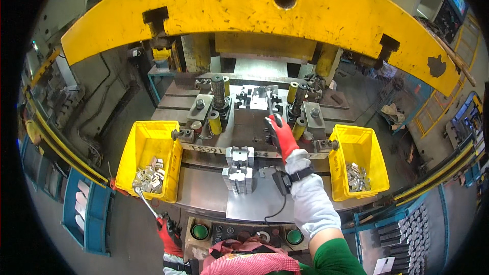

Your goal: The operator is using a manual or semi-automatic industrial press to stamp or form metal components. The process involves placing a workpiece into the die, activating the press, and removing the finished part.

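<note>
My left hand (170,234), in a red and dark glove, is closed around a metal rod with a rounded end (147,202). The rod's tip is over the left yellow bin (175,165), beside small silver metal pieces (151,175). My right hand (281,136), also gloved in red and dark, reaches forward over the press bed. Its fingers are wrapped round a slim grey rod-like tool (270,103), whose far end is at the bright metal die (259,98). Whether that end touches a piece, I cannot tell.
Stacked grey metal blanks (239,170) stand near the front. Guide posts (219,91) flank the die, below a yellow press beam (224,5). A second yellow bin (377,170) with metal pieces is at right. Green buttons (199,231) sit on the near control box.
</note>
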`<state>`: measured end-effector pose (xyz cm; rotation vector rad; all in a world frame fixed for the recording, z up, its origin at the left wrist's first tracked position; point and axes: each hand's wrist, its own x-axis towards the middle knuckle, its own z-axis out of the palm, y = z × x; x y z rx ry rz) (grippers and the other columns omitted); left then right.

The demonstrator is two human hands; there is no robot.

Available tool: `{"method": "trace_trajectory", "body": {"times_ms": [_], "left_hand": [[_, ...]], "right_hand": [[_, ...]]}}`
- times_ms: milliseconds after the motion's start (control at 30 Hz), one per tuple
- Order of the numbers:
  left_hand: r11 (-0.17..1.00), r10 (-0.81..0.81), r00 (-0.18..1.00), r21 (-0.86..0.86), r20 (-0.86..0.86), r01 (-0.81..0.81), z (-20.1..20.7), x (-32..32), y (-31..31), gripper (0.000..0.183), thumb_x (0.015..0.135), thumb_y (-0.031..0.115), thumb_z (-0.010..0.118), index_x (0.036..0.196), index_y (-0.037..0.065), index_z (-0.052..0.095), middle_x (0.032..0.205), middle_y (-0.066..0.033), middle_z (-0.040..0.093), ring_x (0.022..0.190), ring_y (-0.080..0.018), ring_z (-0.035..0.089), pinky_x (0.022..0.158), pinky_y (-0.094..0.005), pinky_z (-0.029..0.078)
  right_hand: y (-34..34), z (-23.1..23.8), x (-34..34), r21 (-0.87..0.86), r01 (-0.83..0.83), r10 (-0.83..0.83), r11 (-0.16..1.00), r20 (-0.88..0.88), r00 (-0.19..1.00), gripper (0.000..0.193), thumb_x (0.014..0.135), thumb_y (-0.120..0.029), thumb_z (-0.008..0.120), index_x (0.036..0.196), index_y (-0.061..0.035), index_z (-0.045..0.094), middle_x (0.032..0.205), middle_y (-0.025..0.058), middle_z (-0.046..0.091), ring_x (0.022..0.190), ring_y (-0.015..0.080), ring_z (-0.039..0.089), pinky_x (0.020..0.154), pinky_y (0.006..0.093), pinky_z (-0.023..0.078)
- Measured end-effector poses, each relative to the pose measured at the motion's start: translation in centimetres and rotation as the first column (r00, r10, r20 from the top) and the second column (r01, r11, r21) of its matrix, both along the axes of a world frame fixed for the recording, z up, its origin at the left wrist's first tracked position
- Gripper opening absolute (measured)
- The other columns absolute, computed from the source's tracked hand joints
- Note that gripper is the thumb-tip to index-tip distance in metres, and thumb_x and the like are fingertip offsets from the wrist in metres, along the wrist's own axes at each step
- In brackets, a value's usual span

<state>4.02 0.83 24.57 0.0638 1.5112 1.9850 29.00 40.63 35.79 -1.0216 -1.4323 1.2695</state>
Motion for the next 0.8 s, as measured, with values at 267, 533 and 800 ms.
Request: {"method": "trace_trajectory", "body": {"times_ms": [267,533,800], "left_hand": [[0.953,0.206,0.975,-0.244,0.083,-0.180,-6.3,-1.4,-4.0,0.017,0.080,0.033,0.053,0.087,0.018,0.050,0.057,0.0028,0.043,0.041,-0.0097,0.040,0.040,-0.0289,0.039],[0.897,0.035,0.983,-0.439,0.178,0.047,-13.2,-0.8,-4.8,0.028,0.070,0.028,0.065,0.083,0.014,0.044,0.063,-0.0019,0.047,0.050,-0.0168,0.045,0.041,-0.0344,0.038],[0.685,-0.157,0.976,-0.728,-0.148,0.000,-22.0,0.3,-4.1,0.091,0.058,0.023,0.077,0.125,-0.009,0.025,0.116,-0.0209,0.046,0.099,-0.0264,0.050,0.082,-0.0336,0.042]], "right_hand": [[3.2,-2.7,-1.3,-0.047,-0.014,0.021,0.999,0.142,0.990,0.031,0.077,-0.030,0.059,0.099,-0.0077,0.056,0.080,0.0034,0.059,0.065,0.0123,0.054,0.057,0.0284,0.044],[-9.7,1.1,5.1,-0.169,-0.011,-0.070,0.985,-0.466,0.882,0.043,0.087,-0.010,0.046,0.127,-0.0039,0.033,0.113,0.0067,0.048,0.100,0.0134,0.046,0.086,0.0247,0.037],[-25.8,-22.0,30.7,-0.070,0.935,-0.913,0.349,0.201,0.356,0.064,0.076,-0.021,0.061,0.125,0.0050,0.029,0.122,0.0227,0.040,0.108,0.0324,0.042,0.092,0.0357,0.034]]}}
